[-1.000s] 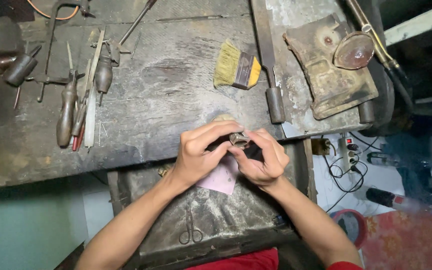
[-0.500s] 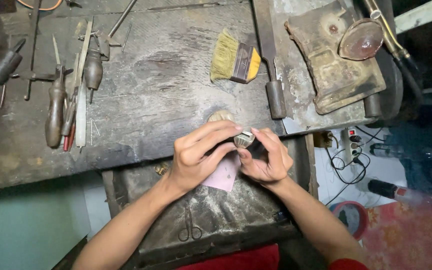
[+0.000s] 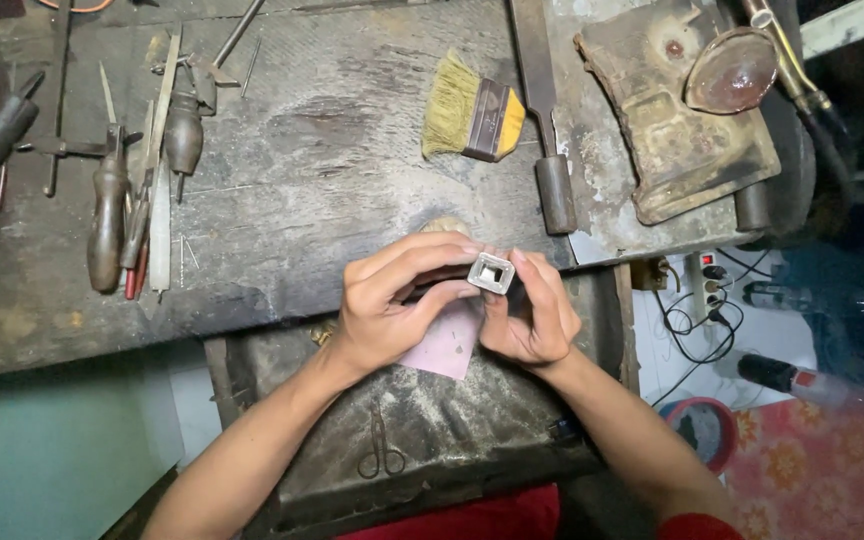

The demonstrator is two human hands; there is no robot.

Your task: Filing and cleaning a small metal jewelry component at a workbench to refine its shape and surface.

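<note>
**Square metal frame held at the worktop's front edge**

A small square metal frame (image 3: pixel 491 272) sits pinched between both hands just off the front edge of the worktop (image 3: pixel 332 170). The left hand (image 3: pixel 392 300) curls its fingers onto the piece's left side; the right hand (image 3: pixel 532 310) clamps it from the right. A pink paper (image 3: pixel 444 345) lies under the hands on a dark tray (image 3: pixel 452 430), with small scissors (image 3: pixel 380 455) nearer the body. Behind, a yellow-bristled brush (image 3: pixel 472 110), wooden-handled tools (image 3: pixel 112 215) and a worn pad (image 3: pixel 672 120) rest on the scarred worktop. A power strip (image 3: pixel 709 285) hangs at the right.
</note>
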